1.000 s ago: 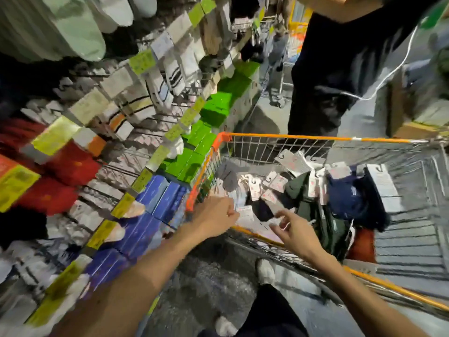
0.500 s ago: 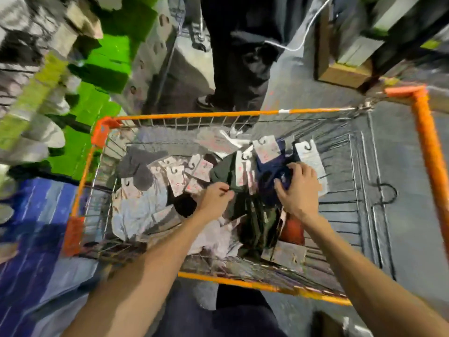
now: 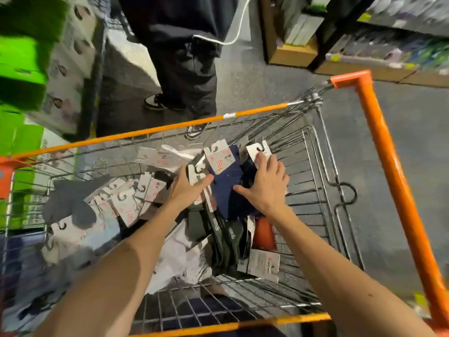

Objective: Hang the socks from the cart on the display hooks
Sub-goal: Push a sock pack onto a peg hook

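The wire cart with an orange rim (image 3: 155, 128) holds several packs of socks with white hook cards. Both my hands are down inside it. My left hand (image 3: 187, 188) grips the white hook card of a sock pack, thumb against the navy socks (image 3: 227, 184). My right hand (image 3: 264, 183) lies spread over the navy socks, its fingertips on another white hook card (image 3: 257, 149) and its thumb on the navy fabric. Dark green socks (image 3: 226, 242) lie just below, grey socks (image 3: 70, 203) at the left. No display hooks are in view.
A person in dark trousers (image 3: 187, 69) stands right behind the cart's far rim. Green and white boxes (image 3: 26, 66) are stacked at the left. The cart's orange handle (image 3: 391, 171) runs down the right. Shelving with goods (image 3: 398, 37) lines the far right across grey floor.
My view swung from the sock display wall down into the cart. Both hands reached deeper into the basket and onto the navy socks and their cards.
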